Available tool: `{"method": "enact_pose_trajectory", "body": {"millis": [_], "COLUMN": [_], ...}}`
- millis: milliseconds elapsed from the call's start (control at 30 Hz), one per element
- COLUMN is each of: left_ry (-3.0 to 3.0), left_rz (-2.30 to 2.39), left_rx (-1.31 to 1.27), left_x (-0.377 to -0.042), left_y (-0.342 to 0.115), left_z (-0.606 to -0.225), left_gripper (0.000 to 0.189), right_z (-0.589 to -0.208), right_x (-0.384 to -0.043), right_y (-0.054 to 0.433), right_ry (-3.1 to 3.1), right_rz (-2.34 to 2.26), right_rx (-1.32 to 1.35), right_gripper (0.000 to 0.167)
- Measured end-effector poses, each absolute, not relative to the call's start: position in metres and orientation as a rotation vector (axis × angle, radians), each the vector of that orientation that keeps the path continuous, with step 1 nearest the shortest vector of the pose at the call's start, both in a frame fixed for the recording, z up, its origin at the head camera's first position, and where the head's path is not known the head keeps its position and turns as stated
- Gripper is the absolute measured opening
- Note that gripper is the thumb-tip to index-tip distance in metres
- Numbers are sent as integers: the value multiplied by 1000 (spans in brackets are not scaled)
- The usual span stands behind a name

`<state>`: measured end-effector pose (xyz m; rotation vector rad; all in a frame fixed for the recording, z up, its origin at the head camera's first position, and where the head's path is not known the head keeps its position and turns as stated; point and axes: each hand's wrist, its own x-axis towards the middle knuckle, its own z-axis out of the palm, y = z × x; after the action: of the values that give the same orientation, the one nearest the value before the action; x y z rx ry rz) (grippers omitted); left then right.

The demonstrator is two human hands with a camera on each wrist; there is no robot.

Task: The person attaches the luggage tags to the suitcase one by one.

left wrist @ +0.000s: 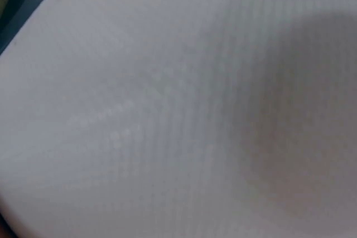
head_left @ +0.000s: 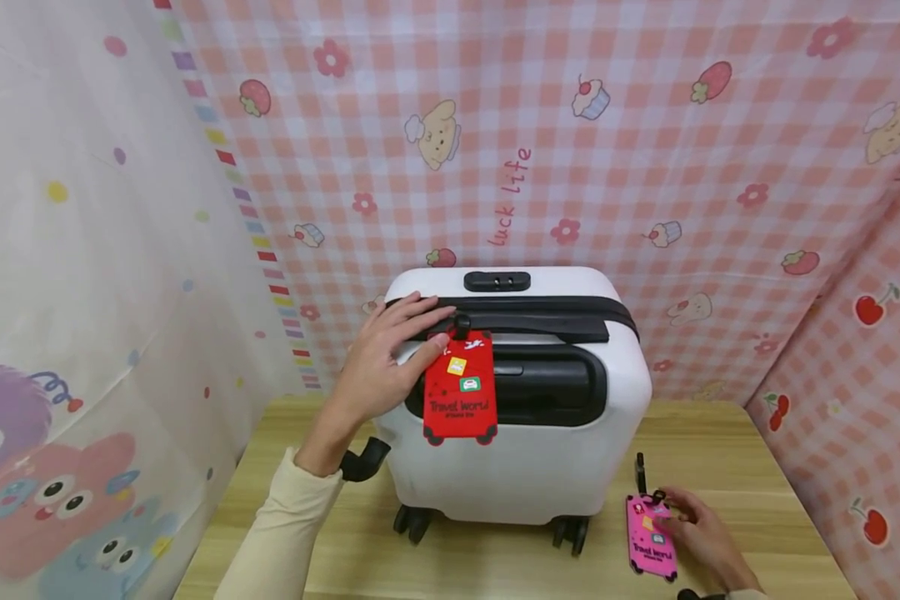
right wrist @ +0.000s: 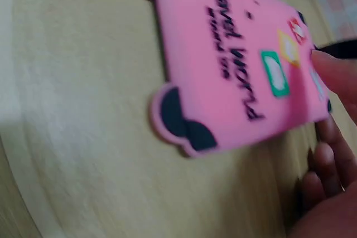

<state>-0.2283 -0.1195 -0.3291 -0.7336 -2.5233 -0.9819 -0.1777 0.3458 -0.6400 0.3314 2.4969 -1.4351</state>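
Note:
A white suitcase (head_left: 495,475) stands upright, with a red luggage tag (head_left: 459,408) hanging in front of its black handle (head_left: 570,327) by a black strap. My left hand (head_left: 386,362) rests on the suitcase's upper left with fingers extended, its thumb touching the red tag's top left corner. In the left wrist view the suitcase's pale shell (left wrist: 139,110) fills almost everything, and the hand is hidden. At the lower right, my right hand (head_left: 701,533) pinches a pink luggage tag (right wrist: 223,65) between thumb and fingers near its strap end. The pink tag is tilted up over the wood surface.
The suitcase's black wheels (head_left: 570,533) stand on a wooden tabletop (head_left: 495,567). Behind it hangs a pink checked curtain (head_left: 495,125). A white printed curtain (head_left: 120,275) closes the left side, and another checked curtain (head_left: 870,392) the right.

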Motion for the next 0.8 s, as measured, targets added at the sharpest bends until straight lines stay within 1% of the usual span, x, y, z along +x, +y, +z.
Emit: {"method": "enact_pose_trajectory", "body": {"millis": [200,533,800], "left_ry": [-2518,-2520,-2523], "left_rz": [-977,-963,-979], "left_rx": [-753,-751,-742], "left_x": [-231,-230,-229], "left_y": [-119,-116,-117], "left_z": [-330,-331,-331], "left_gripper": [43,43,43], "right_z": [-648,-643,-639], "right_x": [-179,-176,-177], "right_y": [338,329,327], "right_ry": [2614,2605,2667], "right_rz": [-1318,-1324,-1284], "right_rx": [323,385,306], "right_gripper": [65,63,61]}}
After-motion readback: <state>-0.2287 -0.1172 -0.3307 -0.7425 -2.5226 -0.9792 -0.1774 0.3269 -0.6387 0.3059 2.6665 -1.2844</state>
